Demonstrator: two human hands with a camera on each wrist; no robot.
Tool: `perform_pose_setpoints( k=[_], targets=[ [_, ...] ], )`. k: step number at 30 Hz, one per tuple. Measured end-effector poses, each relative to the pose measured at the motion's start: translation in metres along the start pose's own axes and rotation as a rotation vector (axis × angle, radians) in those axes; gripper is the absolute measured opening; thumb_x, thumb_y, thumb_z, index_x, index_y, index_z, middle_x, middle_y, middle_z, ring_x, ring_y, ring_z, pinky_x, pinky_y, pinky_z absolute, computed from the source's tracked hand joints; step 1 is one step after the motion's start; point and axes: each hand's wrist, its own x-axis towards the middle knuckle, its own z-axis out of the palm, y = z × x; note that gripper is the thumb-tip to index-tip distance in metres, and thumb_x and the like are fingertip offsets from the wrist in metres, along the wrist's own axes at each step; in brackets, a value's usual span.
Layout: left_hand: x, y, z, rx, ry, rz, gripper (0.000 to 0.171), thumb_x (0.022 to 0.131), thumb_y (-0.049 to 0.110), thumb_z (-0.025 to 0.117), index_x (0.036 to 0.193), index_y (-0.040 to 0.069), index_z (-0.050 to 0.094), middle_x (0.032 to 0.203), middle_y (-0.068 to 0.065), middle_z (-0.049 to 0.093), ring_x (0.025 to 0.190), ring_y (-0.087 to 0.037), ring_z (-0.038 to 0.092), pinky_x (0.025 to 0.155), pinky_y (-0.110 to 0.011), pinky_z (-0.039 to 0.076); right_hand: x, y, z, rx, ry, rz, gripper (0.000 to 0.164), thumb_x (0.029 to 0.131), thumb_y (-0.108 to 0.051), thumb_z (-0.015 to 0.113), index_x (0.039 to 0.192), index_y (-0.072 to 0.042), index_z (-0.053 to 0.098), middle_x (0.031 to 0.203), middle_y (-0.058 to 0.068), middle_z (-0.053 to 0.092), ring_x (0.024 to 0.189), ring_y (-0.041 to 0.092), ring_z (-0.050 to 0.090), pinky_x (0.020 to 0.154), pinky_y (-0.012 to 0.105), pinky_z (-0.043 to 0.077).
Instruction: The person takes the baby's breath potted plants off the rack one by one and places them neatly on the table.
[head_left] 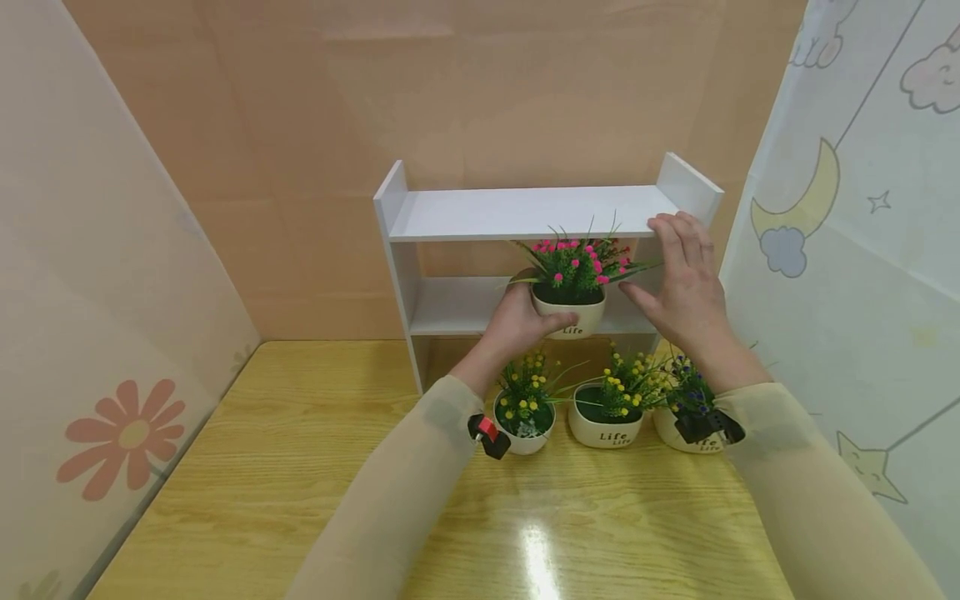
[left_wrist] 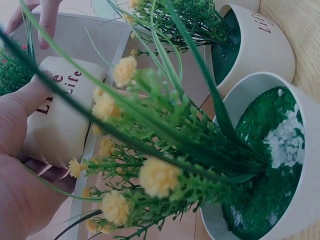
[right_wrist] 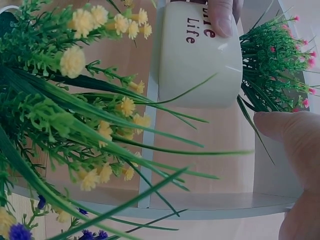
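My left hand grips a cream flowerpot with pink flowers, thumb across its front by the "Life" lettering. The pot is in front of the middle board of a white shelf, its flowers just under the top board's front edge. In the left wrist view, fingers of the left hand reach beneath the pot. The right hand has its fingertips at the top board's front edge near the right end, with the thumb spread below. In the right wrist view, that thumb is close to the pink flowers.
On the wooden table, before the shelf, stand a round pot with yellow flowers, an oval one with yellow flowers and a pot with blue-purple flowers. Patterned white panels flank both sides.
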Motion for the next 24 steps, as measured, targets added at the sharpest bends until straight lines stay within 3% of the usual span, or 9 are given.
perform_pose_setpoints(
  k=[9, 19, 24],
  targets=[
    [-0.006, 0.003, -0.002, -0.012, 0.001, -0.012, 0.078, 0.09, 0.031, 0.096, 0.155, 0.012, 0.055, 0.138, -0.003, 0.069, 0.122, -0.018, 0.068, 0.104, -0.037, 0.058, 0.0, 0.001, 0.001, -0.003, -0.003, 0.011, 0.097, 0.084, -0.007, 0.097, 0.161, -0.004, 0.037, 0.167, 0.019, 0.035, 0.163, 0.038, 0.018, 0.132, 0.056, 0.026],
    [-0.017, 0.004, -0.005, -0.071, -0.005, -0.029, 0.094, 0.088, 0.029, 0.097, 0.162, 0.007, 0.043, 0.14, -0.007, 0.065, 0.119, -0.019, 0.067, 0.101, -0.038, 0.058, -0.001, 0.001, 0.0, 0.007, 0.009, -0.004, 0.096, 0.083, -0.003, 0.096, 0.16, -0.003, 0.038, 0.166, 0.019, 0.036, 0.163, 0.038, 0.019, 0.132, 0.055, 0.027],
    [-0.025, 0.006, -0.007, -0.072, -0.009, -0.031, 0.094, 0.087, 0.029, 0.098, 0.161, 0.007, 0.044, 0.14, -0.007, 0.065, 0.117, -0.019, 0.067, 0.1, -0.038, 0.059, -0.002, 0.001, -0.001, 0.008, 0.004, 0.011, 0.097, 0.082, 0.0, 0.094, 0.161, -0.005, 0.037, 0.166, 0.018, 0.035, 0.164, 0.036, 0.018, 0.128, 0.061, 0.033]
  ],
)
